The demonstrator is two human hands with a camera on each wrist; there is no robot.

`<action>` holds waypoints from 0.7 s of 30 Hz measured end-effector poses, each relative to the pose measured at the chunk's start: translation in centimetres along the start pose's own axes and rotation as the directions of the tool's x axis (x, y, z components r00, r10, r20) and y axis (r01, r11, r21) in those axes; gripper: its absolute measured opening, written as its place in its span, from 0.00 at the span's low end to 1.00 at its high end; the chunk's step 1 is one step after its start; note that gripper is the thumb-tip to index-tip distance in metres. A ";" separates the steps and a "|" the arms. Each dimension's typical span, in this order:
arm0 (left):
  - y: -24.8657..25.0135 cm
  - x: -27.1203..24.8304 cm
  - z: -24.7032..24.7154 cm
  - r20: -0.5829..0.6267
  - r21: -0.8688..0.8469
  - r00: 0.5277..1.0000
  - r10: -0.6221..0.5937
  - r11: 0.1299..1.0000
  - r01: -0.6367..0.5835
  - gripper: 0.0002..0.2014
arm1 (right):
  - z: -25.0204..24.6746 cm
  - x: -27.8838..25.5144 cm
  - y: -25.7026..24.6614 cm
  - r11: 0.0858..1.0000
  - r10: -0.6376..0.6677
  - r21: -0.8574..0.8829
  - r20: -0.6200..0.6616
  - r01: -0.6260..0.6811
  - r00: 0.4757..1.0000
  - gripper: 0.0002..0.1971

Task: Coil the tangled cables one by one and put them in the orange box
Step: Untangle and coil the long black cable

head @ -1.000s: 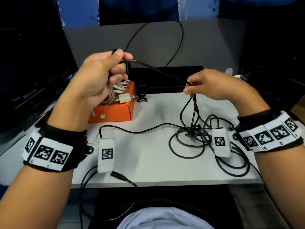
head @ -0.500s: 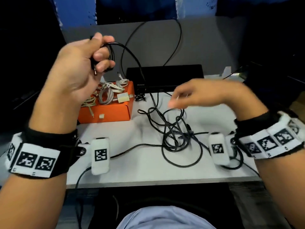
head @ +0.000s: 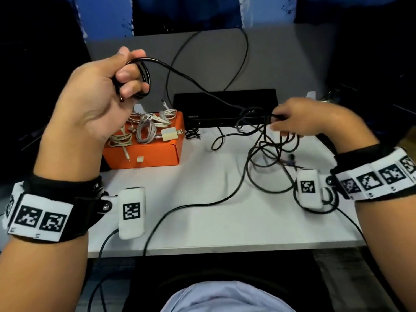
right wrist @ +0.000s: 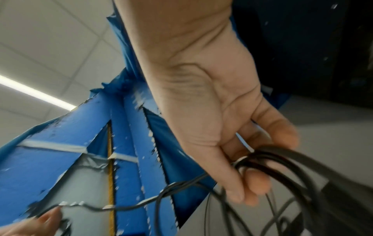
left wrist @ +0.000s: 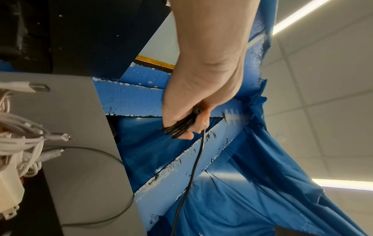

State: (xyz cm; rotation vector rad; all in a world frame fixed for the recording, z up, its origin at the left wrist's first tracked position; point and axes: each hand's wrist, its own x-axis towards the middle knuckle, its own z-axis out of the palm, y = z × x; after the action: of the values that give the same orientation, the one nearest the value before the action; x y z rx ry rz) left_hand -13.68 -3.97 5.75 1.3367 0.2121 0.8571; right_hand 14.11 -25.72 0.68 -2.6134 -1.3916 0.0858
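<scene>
My left hand (head: pixel 126 75) is raised above the orange box (head: pixel 144 152) and grips a small coil of black cable (head: pixel 144 77); the same coil (left wrist: pixel 179 127) shows between its curled fingers in the left wrist view. The cable runs from there down and right to my right hand (head: pixel 290 122), which pinches the strand above a tangle of black cable (head: pixel 270 154) lying on the white table (head: pixel 202 217). In the right wrist view the right hand (right wrist: pixel 252 175) has several black loops (right wrist: pixel 282 159) hooked round its fingers. The box holds coiled white cables (head: pixel 146 129) and a white charger (head: pixel 167 134).
A black flat device (head: pixel 225 106) lies behind the tangle at the table's back edge. One black strand (head: pixel 180 208) trails off the front edge. A grey partition (head: pixel 281 59) with a black lead hanging on it stands behind; dark monitors flank both sides.
The left hand has kept its coil raised and added a loop. The right hand let go, moved right and back, and now pinches the cable farther along; the tangle was dragged toward the back right.
</scene>
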 end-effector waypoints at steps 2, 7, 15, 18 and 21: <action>0.1 0.2 -0.3 0.008 -0.075 1.000 -0.026 0.997 0.027 0.10 | -0.6 0.0 1.6 0.997 0.068 0.058 -0.144 -0.060 0.987 0.09; -1.3 0.4 0.4 0.075 0.013 0.995 -0.070 0.998 0.069 0.11 | -0.7 0.6 4.6 0.956 0.253 0.236 -0.363 -0.174 0.897 0.12; -1.9 0.5 0.6 0.090 0.132 0.992 -0.091 0.988 0.078 0.13 | 0.7 1.5 5.7 0.937 0.236 0.326 -0.329 -0.125 0.914 0.11; -2.1 0.6 0.4 0.065 0.175 0.992 -0.104 0.980 0.091 0.14 | 0.4 1.0 5.0 0.970 0.174 0.181 -0.055 -0.161 0.983 0.30; -2.4 0.3 0.8 0.063 0.228 0.989 -0.136 0.967 0.118 0.15 | -0.9 -0.1 3.2 0.987 0.126 0.098 0.054 -0.131 0.991 0.36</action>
State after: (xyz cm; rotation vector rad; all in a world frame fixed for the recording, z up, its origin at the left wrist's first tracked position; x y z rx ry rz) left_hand -11.93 -4.35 3.89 1.5460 0.3373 0.6858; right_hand 16.79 -27.61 0.94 -2.6301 -1.1978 0.2311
